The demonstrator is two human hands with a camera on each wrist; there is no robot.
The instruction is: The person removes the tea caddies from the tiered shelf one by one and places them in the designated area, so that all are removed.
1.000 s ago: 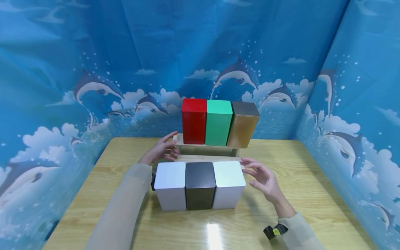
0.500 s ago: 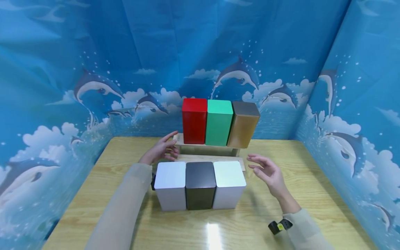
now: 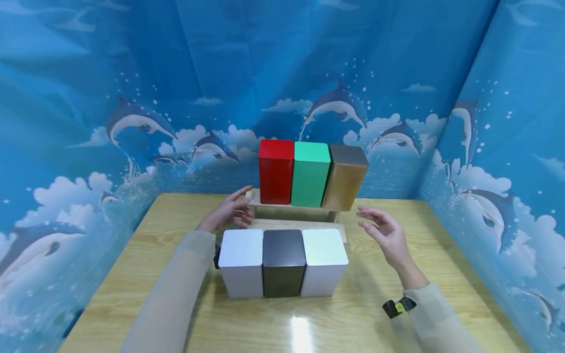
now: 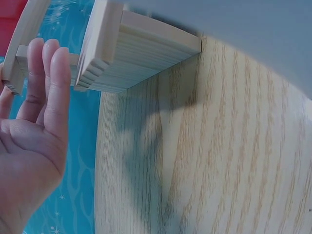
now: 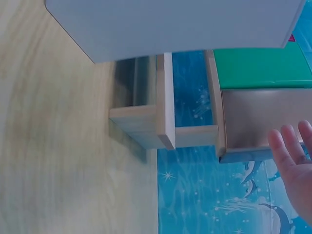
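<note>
A two-tier wooden rack (image 3: 295, 224) stands mid-table. On its upper tier are a red tall rectangular box (image 3: 276, 179), a green box (image 3: 310, 179) and a gold box (image 3: 342, 184) with a dark top, leaning right. My left hand (image 3: 226, 213) is at the upper tier's left end; in the left wrist view a finger touches the board's end and the other fingers (image 4: 59, 78) are straight. My right hand (image 3: 385, 238) hovers right of the rack, holding nothing, fingers loosely extended. In the right wrist view those fingers (image 5: 280, 148) appear before the gold box.
Before the rack stand a white box (image 3: 241, 267), a black box (image 3: 284, 267) and another white box (image 3: 324, 267), side by side, covering part of the lower tier. Behind the wooden table (image 3: 176, 215) hangs a blue dolphin-print backdrop (image 3: 212, 73), which also encloses both sides.
My right hand has left the lower tier's right end and moved up and right, away from the rack. The left hand and the boxes have stayed in place.
</note>
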